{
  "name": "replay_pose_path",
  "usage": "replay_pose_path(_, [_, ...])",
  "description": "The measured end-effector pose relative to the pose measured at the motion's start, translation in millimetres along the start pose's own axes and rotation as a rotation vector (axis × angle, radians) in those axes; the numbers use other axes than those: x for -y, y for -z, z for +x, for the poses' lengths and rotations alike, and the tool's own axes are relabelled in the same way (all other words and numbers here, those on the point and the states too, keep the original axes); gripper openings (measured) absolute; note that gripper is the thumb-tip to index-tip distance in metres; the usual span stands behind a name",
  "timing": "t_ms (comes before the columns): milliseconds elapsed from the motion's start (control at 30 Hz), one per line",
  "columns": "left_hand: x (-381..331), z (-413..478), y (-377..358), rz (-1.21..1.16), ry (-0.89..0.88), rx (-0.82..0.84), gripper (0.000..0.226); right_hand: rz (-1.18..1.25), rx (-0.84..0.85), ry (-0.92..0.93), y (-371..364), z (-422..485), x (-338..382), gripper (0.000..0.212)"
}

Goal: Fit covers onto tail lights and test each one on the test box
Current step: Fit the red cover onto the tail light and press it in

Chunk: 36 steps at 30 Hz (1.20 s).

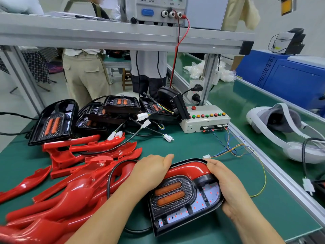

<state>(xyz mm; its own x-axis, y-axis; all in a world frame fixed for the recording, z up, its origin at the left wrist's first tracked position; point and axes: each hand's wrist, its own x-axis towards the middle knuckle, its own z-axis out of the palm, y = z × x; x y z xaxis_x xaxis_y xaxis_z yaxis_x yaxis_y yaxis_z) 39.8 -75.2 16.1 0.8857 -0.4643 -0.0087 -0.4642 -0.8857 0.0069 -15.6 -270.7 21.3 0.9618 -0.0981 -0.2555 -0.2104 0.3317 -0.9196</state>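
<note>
A black tail light [182, 199] with two orange lenses lies on the green mat in front of me, small red dots glowing on its board. A red cover [190, 169] sits along its top edge. My left hand [151, 169] presses on the cover's left end. My right hand [226, 187] grips the light's right edge, fingertips on the cover's right corner. The white test box [205, 121] with coloured buttons stands at the back right, and its thin wires run to a white connector [207, 156] by the light.
Several loose red covers [73, 175] lie heaped at the left. Uncovered tail lights [121, 108] with black cables and white plugs are stacked behind them. A white headset [284, 136] rests on the conveyor belt at the right. People stand beyond the bench, under a shelf with a power supply [158, 9].
</note>
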Motion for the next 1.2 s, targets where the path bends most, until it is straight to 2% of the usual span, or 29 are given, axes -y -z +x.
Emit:
replay_pose_path(233, [-0.3, 1.2, -3.5, -0.014, 0.004, -0.013, 0.054, 0.044, 0.03, -0.023, 4.4, -1.7, -0.1, 0.021])
replay_pose_path(400, [-2.4, -0.7, -2.2, -0.072, 0.089, -0.051, 0.04, 0.118, 0.081, -0.121, 10.6, 0.1, 0.3, 0.032])
replay_pose_path(500, [-2.1, -2.2, 0.4, -0.105, 0.077, -0.063, 0.036, 0.097, 0.14, -0.167, 12.8, -3.1, -3.9, 0.045])
replay_pose_path(567, [-3.4, -3.7, 7.6, -0.176, 0.112, -0.043, 0.023, 0.069, 0.147, -0.172, 13.4, -3.4, -6.8, 0.049])
replay_pose_path(667, [-5.2, -6.1, 20.5, -0.296, 0.156, -0.027, 0.044, 0.043, 0.115, -0.171, 12.2, -0.2, -9.4, 0.054])
replay_pose_path(733, [3.6, -10.0, 29.3, -0.362, 0.196, -0.105, 0.047, 0.039, 0.103, -0.184, 9.7, 0.4, -9.6, 0.052])
replay_pose_path(833, [40.4, -18.8, 45.2, -0.426, 0.273, -0.259, 0.031, 0.079, 0.098, -0.228, 8.3, -1.4, -9.6, 0.049])
replay_pose_path(933, [86.4, -35.9, 57.7, -0.427, 0.414, -0.314, 0.02, 0.116, 0.118, -0.281, 11.8, -3.7, -10.6, 0.046])
replay_pose_path(1067, [129.9, -64.6, 59.9, -0.411, 0.55, -0.155, 0.013, 0.115, 0.112, -0.302, 11.9, -8.8, -9.8, 0.038])
replay_pose_path(1200, [135.6, -88.7, 55.5, -0.437, 0.51, 0.039, 0.018, 0.1, 0.09, -0.28, 12.0, -11.1, -13.5, 0.034])
